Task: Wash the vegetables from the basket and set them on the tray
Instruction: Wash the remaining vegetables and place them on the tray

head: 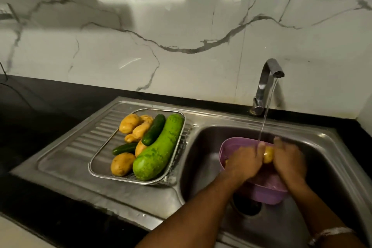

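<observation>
— Grip: left hand (244, 162) and right hand (288, 157) both curled round 1 potato (268, 154), pressed between them under stream of water (263, 125) from tap (267, 84).

— Room around?

— Tight. Working over purple basket (267, 195), sitting in sink (201, 159) basin; basin walls close at left and right, drain (248, 206) just in front of basket. Black counter (36, 123) open at far left.

— Pose?

— Forearms angled in from lower edge, wrists meeting above basket. Bracelet (330, 234) on right wrist.

— Containers?

— Wire tray (100, 157) on ribbed drainboard (84, 143), left of basin: several potatoes (122, 164), 2 cucumbers (154, 130), 1 long pale green gourd (159, 147) lying diagonally along right side. Basket contents mostly hidden by hands; a yellowish bit shows at left wrist, cannot tell what.
</observation>
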Motion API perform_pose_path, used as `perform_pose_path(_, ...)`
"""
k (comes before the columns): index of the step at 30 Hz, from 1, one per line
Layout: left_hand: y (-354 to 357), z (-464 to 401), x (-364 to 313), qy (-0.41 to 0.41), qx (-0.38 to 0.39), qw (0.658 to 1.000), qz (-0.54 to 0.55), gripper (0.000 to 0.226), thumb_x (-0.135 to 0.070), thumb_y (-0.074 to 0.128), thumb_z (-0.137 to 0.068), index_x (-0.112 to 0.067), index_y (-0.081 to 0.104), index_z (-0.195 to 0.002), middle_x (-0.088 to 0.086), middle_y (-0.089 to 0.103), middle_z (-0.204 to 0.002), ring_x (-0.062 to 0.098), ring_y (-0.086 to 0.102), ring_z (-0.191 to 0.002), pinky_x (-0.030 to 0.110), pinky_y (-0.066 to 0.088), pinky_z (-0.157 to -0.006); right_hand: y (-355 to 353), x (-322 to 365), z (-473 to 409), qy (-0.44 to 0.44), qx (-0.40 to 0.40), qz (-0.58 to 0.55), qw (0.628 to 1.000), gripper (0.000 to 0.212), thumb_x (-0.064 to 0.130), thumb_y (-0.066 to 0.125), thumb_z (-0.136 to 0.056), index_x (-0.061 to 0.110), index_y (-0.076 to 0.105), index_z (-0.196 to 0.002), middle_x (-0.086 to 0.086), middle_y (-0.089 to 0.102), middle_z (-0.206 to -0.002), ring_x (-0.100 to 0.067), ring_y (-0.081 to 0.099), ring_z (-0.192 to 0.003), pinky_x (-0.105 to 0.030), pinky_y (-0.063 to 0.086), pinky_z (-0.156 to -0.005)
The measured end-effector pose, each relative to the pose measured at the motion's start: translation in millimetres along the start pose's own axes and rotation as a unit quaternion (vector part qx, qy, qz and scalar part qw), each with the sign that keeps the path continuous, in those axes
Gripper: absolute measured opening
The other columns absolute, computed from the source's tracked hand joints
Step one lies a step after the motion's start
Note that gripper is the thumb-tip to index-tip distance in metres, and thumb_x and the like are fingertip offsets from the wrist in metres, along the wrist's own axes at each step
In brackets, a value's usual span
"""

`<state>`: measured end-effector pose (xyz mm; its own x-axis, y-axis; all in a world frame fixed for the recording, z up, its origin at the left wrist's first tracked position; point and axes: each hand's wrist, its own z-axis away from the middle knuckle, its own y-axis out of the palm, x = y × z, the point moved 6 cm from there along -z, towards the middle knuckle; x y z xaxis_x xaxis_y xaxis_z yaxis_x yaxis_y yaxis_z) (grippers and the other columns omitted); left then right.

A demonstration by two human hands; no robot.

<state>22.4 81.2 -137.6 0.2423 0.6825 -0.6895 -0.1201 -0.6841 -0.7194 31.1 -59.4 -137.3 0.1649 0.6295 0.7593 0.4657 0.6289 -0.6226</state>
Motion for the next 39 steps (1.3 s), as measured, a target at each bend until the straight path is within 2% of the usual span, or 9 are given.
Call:
perform_pose_path(2,11.1,-0.4,13.7,-0.028,0.057,0.998,-0.001,0.105,-0.084,0.005,-0.086,-0.005,0.064,-0.121,0.027,0.066,-0.12,0.041,0.061,-0.113,0.043,0.047,-0.097,15.1,-15.5,-8.4,0.04,0.097,0.032,0.994,0.047,0.034,0.041,-0.108,-0.001,0.072,-0.117,-0.032,0.064,-0.125,-0.047,0.06,-0.117,-0.045,0.045,-0.097)
perform_pose_path(4,4.3,-1.1,7.8,-0.006,0.06,0.998,0.02,0.081,-0.074,0.032,-0.094,-0.006,0.06,-0.128,0.023,0.065,-0.126,0.038,0.061,-0.116,0.042,0.048,-0.097,8.9,-12.5,-15.5,0.041,0.079,-0.009,0.996,0.048,0.034,0.042,-0.108,-0.004,0.072,-0.116,-0.034,0.064,-0.124,-0.048,0.06,-0.117,-0.045,0.045,-0.097)
perform_pose_path(9,-34.6,-1.4,-17.5,0.119,-0.004,0.992,-0.041,0.054,-0.034,0.073,-0.09,-0.012,0.06,-0.137,0.015,0.063,-0.125,0.03,0.06,-0.113,0.038,0.049,-0.097,8.8,1.4,-9.8,0.003,0.076,-0.128,0.989,0.044,0.033,0.047,-0.107,0.001,0.076,-0.098,-0.026,0.072,-0.093,-0.038,0.068,-0.09,-0.037,0.046,-0.076)
perform_pose_path(14,-92.7,16.7,-28.0,0.165,-0.058,0.975,-0.136,0.046,-0.032,0.074,-0.089,-0.019,0.064,-0.132,0.006,0.061,-0.122,0.022,0.057,-0.111,0.039,0.049,-0.096,26.5,14.3,7.2,-0.007,0.174,-0.187,0.967,0.049,0.031,0.042,-0.109,0.001,0.067,-0.08,-0.015,0.064,-0.055,-0.023,0.052,-0.038,-0.024,0.039,-0.04)
perform_pose_path(19,-206.6,40.4,0.2,0.127,-0.172,0.965,-0.15,0.051,-0.037,0.075,-0.088,-0.02,0.062,-0.134,0.0,0.059,-0.128,0.016,0.056,-0.112,0.032,0.05,-0.094,47.0,3.7,16.2,-0.036,0.255,-0.077,0.963,0.045,0.03,0.044,-0.109,0.007,0.073,-0.083,-0.013,0.071,-0.062,-0.026,0.063,-0.044,-0.027,0.045,-0.045)
perform_pose_path(23,-297.3,51.4,65.7,0.003,-0.227,0.952,-0.205,0.049,-0.037,0.078,-0.085,-0.016,0.068,-0.128,0.005,0.064,-0.122,0.021,0.061,-0.109,0.035,0.05,-0.092,49.9,4.9,17.7,-0.047,0.267,-0.063,0.961,0.039,0.027,0.049,-0.107,0.007,0.074,-0.085,-0.012,0.071,-0.062,-0.03,0.065,-0.048,-0.034,0.051,-0.048)
perform_pose_path(26,-328.4,54.9,114.0,-0.099,-0.188,0.953,-0.218,0.045,-0.034,0.079,-0.084,-0.012,0.071,-0.123,0.009,0.07,-0.116,0.024,0.064,-0.108,0.037,0.051,-0.093,52.6,5.0,20.7,-0.055,0.284,-0.043,0.956,0.035,0.024,0.051,-0.106,0.006,0.074,-0.088,-0.011,0.071,-0.062,-0.027,0.065,-0.048,-0.039,0.054,-0.052)
perform_pose_path(32,-320.0,58.9,148.5,-0.109,-0.135,0.961,-0.217,0.046,-0.03,0.077,-0.086,-0.02,0.067,-0.13,0.003,0.064,-0.129,0.02,0.06,-0.114,0.028,0.044,-0.088,53.2,7.7,25.3,-0.053,0.303,-0.021,0.951,0.031,0.025,0.052,-0.106,0.01,0.073,-0.089,-0.01,0.073,-0.065,-0.033,0.07,-0.055,-0.055,0.059,-0.061)
perform_pose_path(39,-322.8,57.1,144.7,-0.153,-0.068,0.946,-0.278,0.06,-0.031,0.063,-0.096,-0.025,0.043,-0.152,0.003,0.04,-0.158,0.025,0.043,-0.141,0.039,0.035,-0.112,53.0,1.4,21.0,-0.051,0.301,-0.018,0.952,0.028,0.023,0.053,-0.105,0.009,0.073,-0.092,-0.008,0.073,-0.065,-0.03,0.07,-0.055,-0.052,0.059,-0.061)
